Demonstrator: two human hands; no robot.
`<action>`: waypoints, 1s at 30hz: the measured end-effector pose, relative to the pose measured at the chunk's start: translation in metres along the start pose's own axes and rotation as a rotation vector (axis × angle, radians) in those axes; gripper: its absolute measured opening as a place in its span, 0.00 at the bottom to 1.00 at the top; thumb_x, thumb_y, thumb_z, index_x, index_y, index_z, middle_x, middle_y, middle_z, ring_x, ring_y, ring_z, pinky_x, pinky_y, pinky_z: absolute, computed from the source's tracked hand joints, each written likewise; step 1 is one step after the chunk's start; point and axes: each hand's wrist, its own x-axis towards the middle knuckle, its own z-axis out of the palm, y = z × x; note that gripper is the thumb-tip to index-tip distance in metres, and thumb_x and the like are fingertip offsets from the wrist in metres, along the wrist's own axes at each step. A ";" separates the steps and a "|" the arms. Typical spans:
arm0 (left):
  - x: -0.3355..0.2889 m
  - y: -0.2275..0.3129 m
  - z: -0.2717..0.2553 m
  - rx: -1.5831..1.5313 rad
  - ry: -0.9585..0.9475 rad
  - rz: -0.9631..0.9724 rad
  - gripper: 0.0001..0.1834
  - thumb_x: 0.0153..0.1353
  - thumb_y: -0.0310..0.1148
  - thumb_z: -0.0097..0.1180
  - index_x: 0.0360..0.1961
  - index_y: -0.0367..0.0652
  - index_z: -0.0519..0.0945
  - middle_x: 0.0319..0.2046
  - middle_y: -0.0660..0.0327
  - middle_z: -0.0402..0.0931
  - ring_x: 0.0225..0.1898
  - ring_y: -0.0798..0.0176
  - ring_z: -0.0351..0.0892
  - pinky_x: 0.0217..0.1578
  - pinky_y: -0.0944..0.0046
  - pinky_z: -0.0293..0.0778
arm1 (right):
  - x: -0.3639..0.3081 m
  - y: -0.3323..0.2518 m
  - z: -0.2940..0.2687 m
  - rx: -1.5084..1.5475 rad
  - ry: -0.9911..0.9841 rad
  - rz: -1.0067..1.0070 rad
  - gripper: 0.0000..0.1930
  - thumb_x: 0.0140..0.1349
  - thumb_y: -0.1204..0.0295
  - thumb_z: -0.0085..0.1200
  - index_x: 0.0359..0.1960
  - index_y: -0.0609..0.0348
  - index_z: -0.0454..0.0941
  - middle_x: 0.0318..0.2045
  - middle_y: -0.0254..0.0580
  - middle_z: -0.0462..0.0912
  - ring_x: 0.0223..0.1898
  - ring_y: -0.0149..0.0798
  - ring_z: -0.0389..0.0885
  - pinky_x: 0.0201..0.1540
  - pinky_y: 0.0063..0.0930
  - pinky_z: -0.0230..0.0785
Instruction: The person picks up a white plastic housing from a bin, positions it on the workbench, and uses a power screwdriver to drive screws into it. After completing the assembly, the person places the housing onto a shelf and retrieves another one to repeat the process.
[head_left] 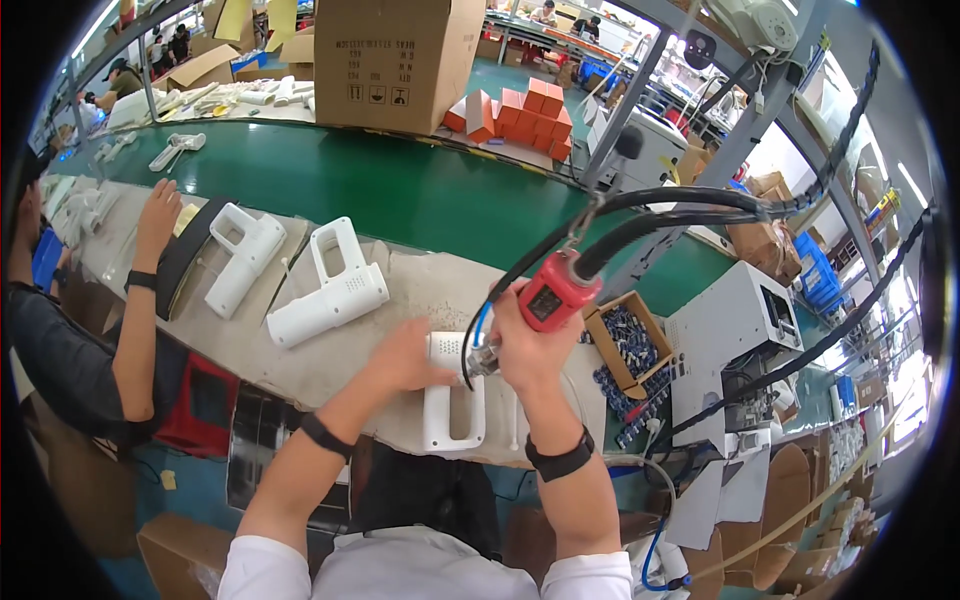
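My right hand (537,345) is wrapped round a red power screwdriver (558,292), which hangs from a thick black cable and hose. The tool's metal front end (482,358) points left and down at a white plastic housing with a loop handle (436,412). That housing lies on the cardboard-covered bench, its handle toward me. At its left edge, my left hand (405,357) grips the body, slightly blurred; the exact contact of the tip is hidden. Two similar white housings lie to the left, one close by (330,305) and one farther off (245,262).
An open carton (628,345) of small dark parts stands to the right, with more parts spilled beside it. Beyond the bench runs a green conveyor (370,185) bearing a large brown box (395,60) and orange boxes (520,115). A co-worker's arm (140,340) reaches in at left.
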 end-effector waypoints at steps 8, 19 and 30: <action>-0.024 0.006 -0.002 -0.319 -0.034 -0.293 0.49 0.34 0.46 0.77 0.59 0.41 0.69 0.45 0.54 0.79 0.49 0.56 0.77 0.52 0.61 0.70 | 0.022 -0.066 0.026 0.231 0.004 0.052 0.03 0.60 0.78 0.54 0.31 0.65 0.74 0.14 0.35 0.73 0.12 0.26 0.69 0.14 0.19 0.58; -0.026 0.020 -0.023 -0.352 -0.094 -0.288 0.49 0.35 0.52 0.74 0.59 0.44 0.70 0.50 0.51 0.77 0.53 0.51 0.75 0.54 0.58 0.69 | 0.031 -0.016 0.058 0.207 -0.036 0.044 0.06 0.59 0.75 0.58 0.30 0.65 0.76 0.13 0.33 0.73 0.12 0.26 0.69 0.15 0.19 0.60; -0.025 0.013 -0.010 -0.395 -0.081 -0.246 0.45 0.38 0.54 0.73 0.57 0.46 0.71 0.46 0.52 0.79 0.49 0.50 0.77 0.50 0.56 0.71 | 0.023 0.019 0.070 0.036 -0.089 -0.020 0.06 0.59 0.76 0.58 0.31 0.65 0.74 0.14 0.34 0.74 0.14 0.24 0.71 0.17 0.19 0.61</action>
